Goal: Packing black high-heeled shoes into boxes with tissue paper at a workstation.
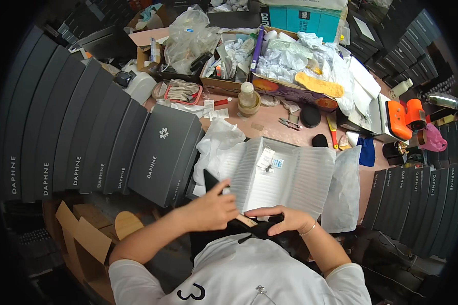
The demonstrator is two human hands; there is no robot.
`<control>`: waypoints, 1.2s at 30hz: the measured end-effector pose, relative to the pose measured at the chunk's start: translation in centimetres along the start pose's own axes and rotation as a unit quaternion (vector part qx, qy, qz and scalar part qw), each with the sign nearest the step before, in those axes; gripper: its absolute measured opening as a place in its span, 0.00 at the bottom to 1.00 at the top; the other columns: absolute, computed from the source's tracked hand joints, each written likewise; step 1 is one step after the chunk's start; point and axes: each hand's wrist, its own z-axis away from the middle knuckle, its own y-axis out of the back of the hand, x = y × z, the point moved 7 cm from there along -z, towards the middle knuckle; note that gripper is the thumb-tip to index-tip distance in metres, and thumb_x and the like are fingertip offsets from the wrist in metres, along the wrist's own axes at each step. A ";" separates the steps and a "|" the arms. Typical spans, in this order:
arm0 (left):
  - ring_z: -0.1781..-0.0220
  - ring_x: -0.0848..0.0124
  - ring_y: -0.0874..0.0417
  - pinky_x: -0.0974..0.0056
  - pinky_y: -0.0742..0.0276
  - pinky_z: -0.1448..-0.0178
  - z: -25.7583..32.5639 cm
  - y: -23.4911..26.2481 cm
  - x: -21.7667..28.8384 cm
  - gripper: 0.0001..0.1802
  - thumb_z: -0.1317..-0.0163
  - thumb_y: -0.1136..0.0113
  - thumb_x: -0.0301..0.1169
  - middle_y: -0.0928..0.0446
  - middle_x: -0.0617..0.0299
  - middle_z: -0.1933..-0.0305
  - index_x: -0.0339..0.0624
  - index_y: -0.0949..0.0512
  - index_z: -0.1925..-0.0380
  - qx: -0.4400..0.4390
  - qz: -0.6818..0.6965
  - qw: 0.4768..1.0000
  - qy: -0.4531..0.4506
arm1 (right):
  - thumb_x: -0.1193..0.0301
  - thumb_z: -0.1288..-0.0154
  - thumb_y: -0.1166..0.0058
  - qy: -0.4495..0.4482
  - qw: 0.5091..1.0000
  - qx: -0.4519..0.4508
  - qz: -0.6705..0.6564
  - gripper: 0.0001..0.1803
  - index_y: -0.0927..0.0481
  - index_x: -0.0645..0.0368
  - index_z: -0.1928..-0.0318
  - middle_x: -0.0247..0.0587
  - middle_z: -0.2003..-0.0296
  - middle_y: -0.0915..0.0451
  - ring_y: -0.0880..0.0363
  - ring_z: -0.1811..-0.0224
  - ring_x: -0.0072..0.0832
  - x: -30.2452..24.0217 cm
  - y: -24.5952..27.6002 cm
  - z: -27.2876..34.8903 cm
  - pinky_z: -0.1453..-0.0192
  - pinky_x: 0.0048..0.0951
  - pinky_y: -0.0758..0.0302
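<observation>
Cluttered pink worktop fills the middle of the view; cardboard trays of tissue, tubes and small tools crowd its far edge, with a small bottle in a bowl, a pair of snips, a black pad and an orange tool nearer; rows of dark grey boxes stand on edge at the left, more of the same at the right, and one open grey box leans beside the left row.

Close to the person lies a ribbed white foam sheet with small white tags on it, white paper bunched at its left edge and a white pouch at its right.

Left hand pinches a black shoe between thumb and curled fingers; the shoe's pointed dark end sticks up and away to the left, over the foam's near left corner, and its long axis runs from there down and right toward the body, where a tan sole edge shows; right hand lies flat, fingers pressed together, on the shoe's near, lower part, close against the white shirt; the hands hide most of the shoe.
</observation>
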 end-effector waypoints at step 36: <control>0.56 0.55 0.19 0.57 0.22 0.53 -4.0 5.2 -0.1 0.21 0.49 0.44 0.17 0.25 0.53 0.49 0.36 0.24 0.52 0.243 0.029 0.947 0.210 | 0.49 0.33 0.56 0.261 0.706 0.078 -0.654 0.32 0.32 0.58 0.38 0.58 0.45 0.28 0.21 0.53 0.48 3.3 -1.4 6.2 0.62 0.30 0.14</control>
